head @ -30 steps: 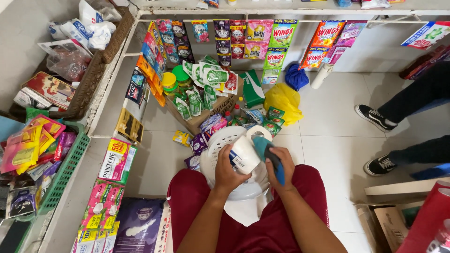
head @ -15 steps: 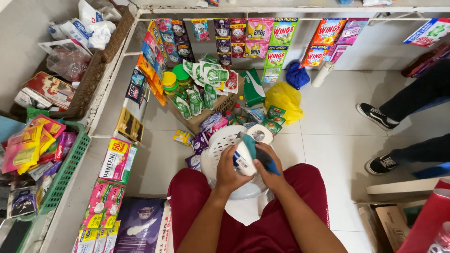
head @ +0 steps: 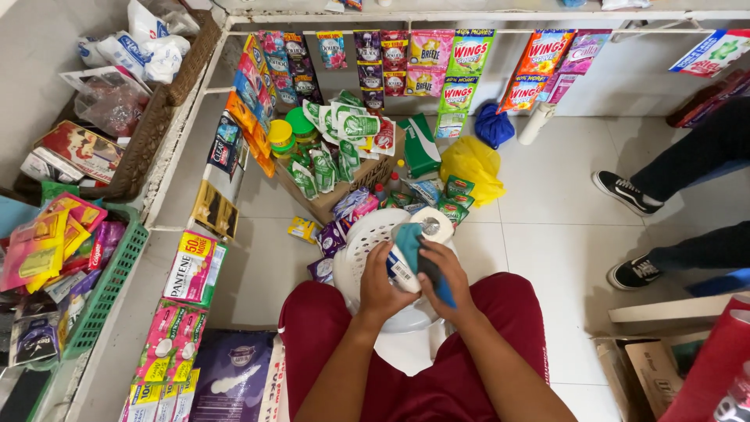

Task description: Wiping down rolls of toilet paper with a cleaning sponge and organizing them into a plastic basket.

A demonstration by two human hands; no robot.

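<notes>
- The person sits in dark red shorts over a white slotted plastic basket (head: 355, 250) on the pale tiled floor.
- The left hand (head: 381, 285) is closed around a white cylindrical container (head: 412, 248), tilted above the basket, a small barcode label on its side.
- The right hand (head: 445, 273) presses a teal-blue cloth (head: 418, 246) against the container, fingers curled over it.
- Just beyond the basket, a cardboard box (head: 344, 187) holds green-and-white sachets; two jars with green and yellow lids (head: 287, 129) stand beside it.
- A yellow plastic bag (head: 471, 166) and a blue bag (head: 494, 125) lie near the far wall.
- Strips of sachets (head: 437, 62), pink, green, orange and dark purple, hang from a rail along the wall.
- At left, a green mesh basket (head: 109, 289) holds pink and yellow packets.
- Another person's black sneakers (head: 625, 191) stand at right.
</notes>
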